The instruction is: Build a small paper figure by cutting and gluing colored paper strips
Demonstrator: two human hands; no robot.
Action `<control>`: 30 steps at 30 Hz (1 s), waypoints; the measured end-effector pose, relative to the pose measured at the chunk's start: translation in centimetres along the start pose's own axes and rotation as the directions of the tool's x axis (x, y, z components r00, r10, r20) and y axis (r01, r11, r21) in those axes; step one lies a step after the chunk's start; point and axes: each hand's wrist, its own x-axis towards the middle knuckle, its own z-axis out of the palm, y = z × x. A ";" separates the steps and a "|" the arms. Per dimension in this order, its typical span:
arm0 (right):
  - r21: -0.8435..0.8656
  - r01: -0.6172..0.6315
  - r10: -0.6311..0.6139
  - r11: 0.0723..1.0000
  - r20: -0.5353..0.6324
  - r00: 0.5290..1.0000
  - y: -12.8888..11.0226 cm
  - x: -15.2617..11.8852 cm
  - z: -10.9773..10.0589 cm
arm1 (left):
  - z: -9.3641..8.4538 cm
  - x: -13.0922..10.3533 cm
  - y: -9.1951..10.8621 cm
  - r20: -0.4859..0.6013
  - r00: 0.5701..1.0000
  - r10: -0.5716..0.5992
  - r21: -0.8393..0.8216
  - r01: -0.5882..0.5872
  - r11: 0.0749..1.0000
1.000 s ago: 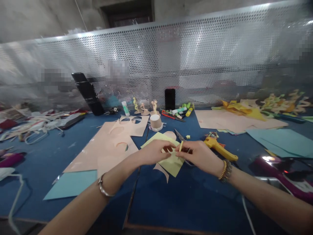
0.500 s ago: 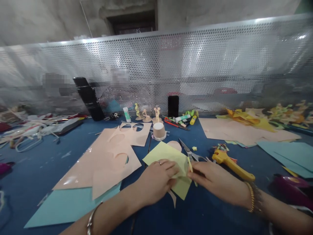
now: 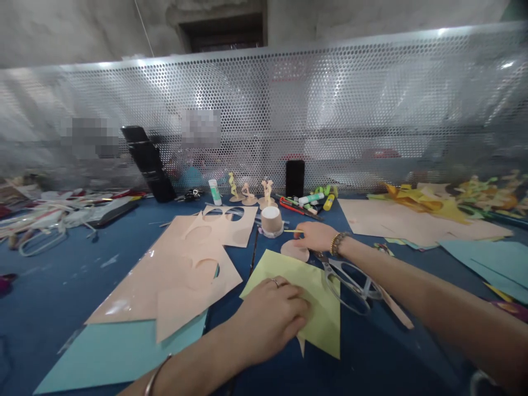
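Observation:
My left hand point(image 3: 272, 312) rests on a light green paper sheet point(image 3: 322, 297), its fingers curled over the middle; what is under them is hidden. Beyond the sheet, my right hand point(image 3: 317, 236) pinches a thin yellow strip point(image 3: 292, 231) that points left toward a small paper cup point(image 3: 271, 221). Just below the right hand lies a round pink paper disc point(image 3: 294, 251). Scissors point(image 3: 350, 280) with grey handles lie under the right wrist, over the sheet's right edge.
Pink sheets with round holes point(image 3: 165, 275) and a blue sheet point(image 3: 103, 352) lie left. A glue stick point(image 3: 215, 192), small paper figures point(image 3: 267, 191) and a black phone point(image 3: 295, 178) stand behind. Pink paper point(image 3: 404, 220) and blue paper point(image 3: 490, 264) lie right.
My right hand has moved forward and left with the yellow strip, toward the cup. The green sheet has shifted nearer and turned slightly under my left hand. My right forearm now covers the yellow-handled tool.

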 end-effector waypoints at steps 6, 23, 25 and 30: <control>0.027 0.044 -0.043 0.999 -0.043 0.998 0.2 -0.5 -2.5 | 0.6 0.2 -0.8 -0.043 0.997 -0.057 -0.034 0.055 0.998; 0.357 0.061 -0.043 0.932 -0.059 0.997 -1.8 -9.5 0.3 | -0.7 0.6 0.4 -0.045 0.849 -0.527 -0.451 0.453 0.769; 0.425 0.130 -0.087 0.896 -0.120 0.989 -2.8 -10.5 -0.2 | -0.3 0.8 0.6 -0.020 0.854 -0.520 -0.607 0.403 0.685; 0.573 0.393 -0.309 0.720 -0.243 0.920 -5.9 -12.4 0.8 | 0.8 0.9 1.1 -0.084 0.874 -0.478 -0.904 0.135 0.405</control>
